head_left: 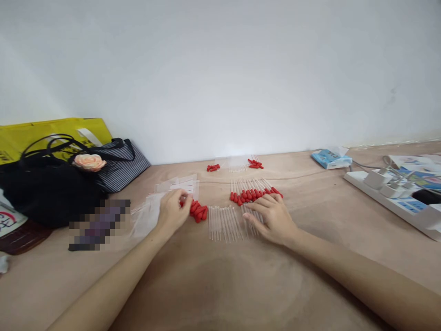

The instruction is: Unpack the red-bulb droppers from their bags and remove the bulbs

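Observation:
My left hand (174, 209) is closed in a pinch at the left end of a small heap of red rubber bulbs (199, 211), with a red bulb showing between thumb and fingers. Beside the heap, a row of thin clear dropper tubes (222, 224) lies side by side without bulbs. My right hand (277, 219) rests over the right end of these tubes, its fingers stretched and apart, hiding some of them. Just beyond its fingertips lies a row of tubes with red bulbs fitted, the droppers (248, 195), bulb ends toward me.
Flat clear plastic bags (148, 214) lie left of my left hand. Against the wall are more red bulbs (213, 168) and tubes (237, 169). Bags (44, 193) crowd the left; a tissue pack (331, 158) and a power strip (389, 195) with plugs stand right.

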`<state>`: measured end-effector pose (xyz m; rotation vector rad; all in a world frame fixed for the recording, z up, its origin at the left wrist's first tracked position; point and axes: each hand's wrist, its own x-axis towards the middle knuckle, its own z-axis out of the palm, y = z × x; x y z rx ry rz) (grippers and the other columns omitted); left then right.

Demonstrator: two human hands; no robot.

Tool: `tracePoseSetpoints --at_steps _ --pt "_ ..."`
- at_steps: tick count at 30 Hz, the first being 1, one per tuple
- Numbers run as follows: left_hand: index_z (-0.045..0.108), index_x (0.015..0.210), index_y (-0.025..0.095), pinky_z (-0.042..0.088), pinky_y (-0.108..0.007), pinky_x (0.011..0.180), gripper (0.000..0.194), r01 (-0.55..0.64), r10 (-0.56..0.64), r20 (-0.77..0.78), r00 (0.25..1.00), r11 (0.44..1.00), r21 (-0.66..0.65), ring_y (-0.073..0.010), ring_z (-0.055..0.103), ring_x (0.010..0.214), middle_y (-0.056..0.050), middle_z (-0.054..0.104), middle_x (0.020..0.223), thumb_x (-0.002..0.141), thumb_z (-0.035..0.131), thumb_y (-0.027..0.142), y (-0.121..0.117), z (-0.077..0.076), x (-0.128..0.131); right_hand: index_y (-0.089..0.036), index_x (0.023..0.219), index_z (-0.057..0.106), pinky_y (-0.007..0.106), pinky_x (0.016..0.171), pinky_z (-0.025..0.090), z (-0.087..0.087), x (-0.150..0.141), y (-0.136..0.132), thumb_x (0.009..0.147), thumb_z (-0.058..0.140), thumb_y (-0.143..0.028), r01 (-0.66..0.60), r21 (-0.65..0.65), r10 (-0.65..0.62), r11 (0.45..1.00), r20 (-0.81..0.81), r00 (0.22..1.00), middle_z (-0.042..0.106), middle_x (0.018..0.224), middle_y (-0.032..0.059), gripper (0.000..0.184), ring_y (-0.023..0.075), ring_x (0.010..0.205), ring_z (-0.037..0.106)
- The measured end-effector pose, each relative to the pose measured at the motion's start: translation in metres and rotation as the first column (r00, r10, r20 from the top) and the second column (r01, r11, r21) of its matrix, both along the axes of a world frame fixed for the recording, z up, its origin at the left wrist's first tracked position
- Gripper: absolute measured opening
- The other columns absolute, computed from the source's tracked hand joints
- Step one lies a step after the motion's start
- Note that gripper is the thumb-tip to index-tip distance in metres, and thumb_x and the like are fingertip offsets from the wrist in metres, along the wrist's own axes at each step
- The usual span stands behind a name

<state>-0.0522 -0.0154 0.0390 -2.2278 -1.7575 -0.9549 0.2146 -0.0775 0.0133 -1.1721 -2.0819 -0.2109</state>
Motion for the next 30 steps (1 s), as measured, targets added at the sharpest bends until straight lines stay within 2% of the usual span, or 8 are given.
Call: tracePoseSetpoints --at_steps 3,7,11,15,21,25,27,30 --pt "0.056 0.065 0.019 0.037 -0.03 0.07 0.025 0.157 -0.177 -0.114 0.978 0.974 -0.163 -0.0189 0.054 0.073 -0.003 0.06 0.069 0.075 0.045 0.038 -0.001 0.005 0.041 -0.02 0.085 0.063 0.032 0.075 0.03 -0.006 0.021 0.003 0.084 0.046 -0.033 0.042 0.01 -0.041 0.999 -0.042 0.998 0.064 0.076 0.0025 0.022 0.0148 0.074 0.053" --pt "0.06 0.063 0.019 0.037 -0.029 0.063 0.036 0.077 -0.143 -0.117 0.983 0.892 -0.446 -0.0208 0.056 0.073 -0.005 0.063 0.072 0.073 0.045 0.05 0.019 0.003 0.086 -0.02 0.086 0.063 0.032 0.075 0.031 -0.016 0.037 0.005 0.084 0.046 -0.03 0.072 0.069 -0.067 0.995 -0.069 0.995 0.064 0.077 0.0031 0.02 0.0141 0.073 0.054" --pt "0.057 0.05 0.018 0.036 -0.027 0.052 0.041 0.019 -0.107 -0.13 0.986 0.837 -0.547 -0.0178 0.055 0.052 -0.002 0.057 0.05 0.07 0.047 0.053 0.043 -0.003 0.105 -0.02 0.086 0.063 0.032 0.076 0.031 -0.02 0.038 0.007 0.083 0.046 -0.029 0.086 0.078 -0.08 0.993 -0.086 0.993 0.064 0.077 0.0028 0.019 0.014 0.073 0.055" --pt "0.056 0.05 0.017 0.035 -0.026 0.048 0.03 0.008 -0.105 -0.14 0.985 0.824 -0.567 -0.0171 0.054 0.048 -0.002 0.056 0.047 0.067 0.053 0.042 0.048 -0.002 0.109 -0.02 0.087 0.062 0.033 0.077 0.031 -0.02 0.034 0.007 0.083 0.047 -0.027 0.056 0.058 -0.051 0.997 -0.085 0.995 0.064 0.077 0.0022 0.017 0.0137 0.073 0.055" --pt "0.057 0.063 0.016 0.039 -0.027 0.056 0.021 0.068 -0.135 -0.14 0.981 0.913 -0.403 -0.0183 0.057 0.062 -0.005 0.061 0.062 0.074 0.045 0.029 0.027 0.015 0.093 -0.02 0.094 0.06 0.034 0.075 0.036 -0.024 0.034 0.007 0.081 0.048 -0.026 0.055 0.129 -0.043 0.99 -0.097 0.994 0.06 0.082 0.0046 0.019 0.0159 0.077 0.055" --pt "0.055 0.073 0.017 0.042 -0.028 0.062 0.011 0.285 -0.308 -0.165 0.937 0.947 -0.149 -0.0165 0.056 0.068 -0.003 0.061 0.071 0.076 0.046 0.023 0.001 0.01 0.067 -0.019 0.116 0.049 0.038 0.079 0.042 -0.026 0.033 0.008 0.079 0.05 -0.026 0.042 0.226 -0.012 0.973 -0.135 0.991 0.054 0.103 0.0113 0.037 0.022 0.095 0.052" --pt "0.054 0.073 0.016 0.044 -0.027 0.063 0.011 0.464 -0.443 -0.233 0.866 0.884 0.046 -0.0153 0.056 0.067 -0.003 0.061 0.07 0.079 0.047 0.022 -0.012 0.0 0.055 -0.019 0.122 0.044 0.04 0.083 0.041 -0.024 0.031 0.005 0.078 0.052 -0.029 0.017 0.256 0.006 0.966 -0.091 0.996 0.05 0.112 0.0134 0.046 0.0238 0.102 0.049" --pt "0.053 0.08 0.016 0.046 -0.027 0.068 0.003 0.657 -0.567 -0.346 0.748 0.707 0.263 -0.014 0.058 0.071 -0.004 0.063 0.077 0.078 0.051 0.016 -0.024 -0.014 0.046 -0.02 0.123 0.044 0.044 0.093 0.034 -0.018 0.024 0.0 0.079 0.053 -0.033 -0.061 0.247 0.047 0.967 0.064 0.997 0.05 0.119 0.0115 0.047 0.0239 0.108 0.046"
